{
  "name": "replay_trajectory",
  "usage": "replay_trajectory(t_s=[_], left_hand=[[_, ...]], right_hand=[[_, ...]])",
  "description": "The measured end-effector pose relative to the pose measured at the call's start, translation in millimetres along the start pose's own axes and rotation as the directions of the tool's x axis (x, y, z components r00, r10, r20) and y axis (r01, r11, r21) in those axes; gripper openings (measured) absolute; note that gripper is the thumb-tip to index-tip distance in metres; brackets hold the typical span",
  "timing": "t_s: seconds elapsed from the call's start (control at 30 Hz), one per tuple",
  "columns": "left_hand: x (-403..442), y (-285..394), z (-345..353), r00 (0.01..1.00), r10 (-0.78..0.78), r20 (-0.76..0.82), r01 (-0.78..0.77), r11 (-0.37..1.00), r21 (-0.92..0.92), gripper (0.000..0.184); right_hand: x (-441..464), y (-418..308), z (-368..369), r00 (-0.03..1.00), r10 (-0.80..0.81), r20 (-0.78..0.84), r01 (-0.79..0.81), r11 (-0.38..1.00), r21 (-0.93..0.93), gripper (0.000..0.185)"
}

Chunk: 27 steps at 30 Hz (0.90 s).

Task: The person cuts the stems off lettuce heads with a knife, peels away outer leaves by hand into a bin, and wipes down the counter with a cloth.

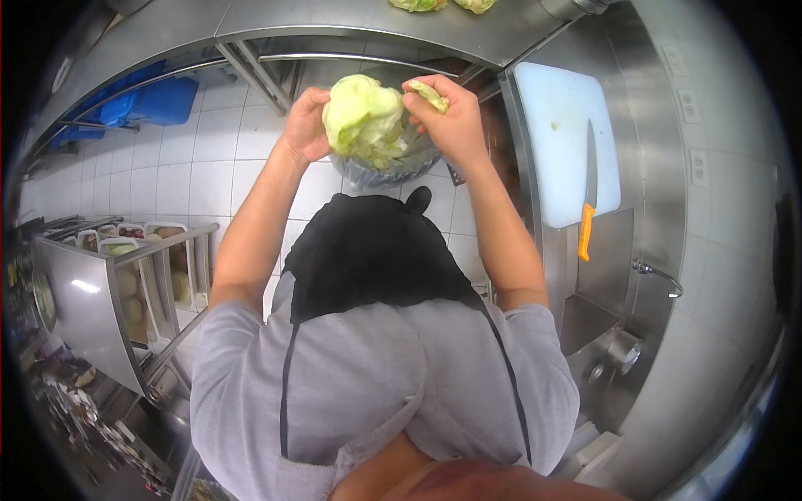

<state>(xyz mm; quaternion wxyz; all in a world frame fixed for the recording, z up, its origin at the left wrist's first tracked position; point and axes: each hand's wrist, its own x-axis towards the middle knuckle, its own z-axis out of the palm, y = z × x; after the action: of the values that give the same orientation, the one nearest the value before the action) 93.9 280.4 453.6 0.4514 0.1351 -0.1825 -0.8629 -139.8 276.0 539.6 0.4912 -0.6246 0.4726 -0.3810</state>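
Cupping one round, pale-green lettuce head in the left hand, over a translucent plastic bag with pale leaf scraps inside; pinching one torn green leaf piece in the right hand, apart from the left. Counting two more leafy lettuces on the stainless-steel desk, both cut off at the top edge, and one orange-handled knife partly on one white cutting board. Partly hiding the bag's contents behind the lettuce; unable to identify most food in the white-rimmed tubs.

No readable text, no legible labels, brands, numbers or signs
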Motion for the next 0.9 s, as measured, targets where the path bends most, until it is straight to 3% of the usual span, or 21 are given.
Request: replay_trajectory(t_s=[0.07, 0.13, 0.2, 0.3, 0.43, 0.63, 0.7, 0.8, 0.9], left_hand=[[1.6, -3.7, 5.3, 0.999, 0.032, -0.024, -0.033, 0.998, -0.057, 0.071], [2.4, -5.8, 11.8, 1.000, 0.030, -0.002, -0.030, 0.989, -0.142, 0.076], [6.7, -11.8, 13.0, 0.992, 0.086, -0.087, -0.094, 0.992, -0.088, 0.076], [9.1, -12.9, 23.4, 0.976, 0.163, -0.144, -0.171, 0.984, -0.048, 0.071], [9.9, -14.1, 32.4, 0.939, 0.267, -0.218, -0.280, 0.959, -0.031, 0.065], [7.5, -19.9, 39.9, 0.850, 0.455, -0.267, -0.415, 0.889, 0.195, 0.061], [3.8, -20.4, 43.4, 0.854, 0.454, -0.255, -0.427, 0.891, 0.154, 0.067], [-0.6, -20.6, 55.0, 0.856, 0.440, -0.271, -0.423, 0.898, 0.122, 0.069], [-1.2, -23.0, 63.9, 0.860, 0.409, -0.306, -0.420, 0.907, 0.030, 0.062]], right_hand=[[-2.1, 2.5, 6.9, 0.982, -0.191, -0.003, 0.190, 0.979, -0.078, 0.023], [-1.5, 3.9, 10.2, 0.968, -0.249, -0.035, 0.241, 0.959, -0.151, 0.024], [2.8, 13.6, 12.6, 0.945, -0.317, -0.081, 0.296, 0.934, -0.200, 0.024], [0.6, 15.8, 16.1, 0.951, -0.266, -0.158, 0.235, 0.953, -0.189, 0.025], [-6.6, 0.3, 25.4, 0.926, -0.354, -0.134, 0.325, 0.925, -0.195, 0.027], [-7.5, -4.3, 29.3, 0.861, -0.499, -0.104, 0.450, 0.840, -0.305, 0.030], [-8.4, -3.8, 24.0, 0.835, -0.547, -0.060, 0.499, 0.799, -0.335, 0.030], [-7.6, 2.2, 20.8, 0.844, -0.530, -0.080, 0.498, 0.830, -0.249, 0.029], [-10.3, 8.3, 19.6, 0.912, -0.404, -0.072, 0.388, 0.906, -0.172, 0.031]])
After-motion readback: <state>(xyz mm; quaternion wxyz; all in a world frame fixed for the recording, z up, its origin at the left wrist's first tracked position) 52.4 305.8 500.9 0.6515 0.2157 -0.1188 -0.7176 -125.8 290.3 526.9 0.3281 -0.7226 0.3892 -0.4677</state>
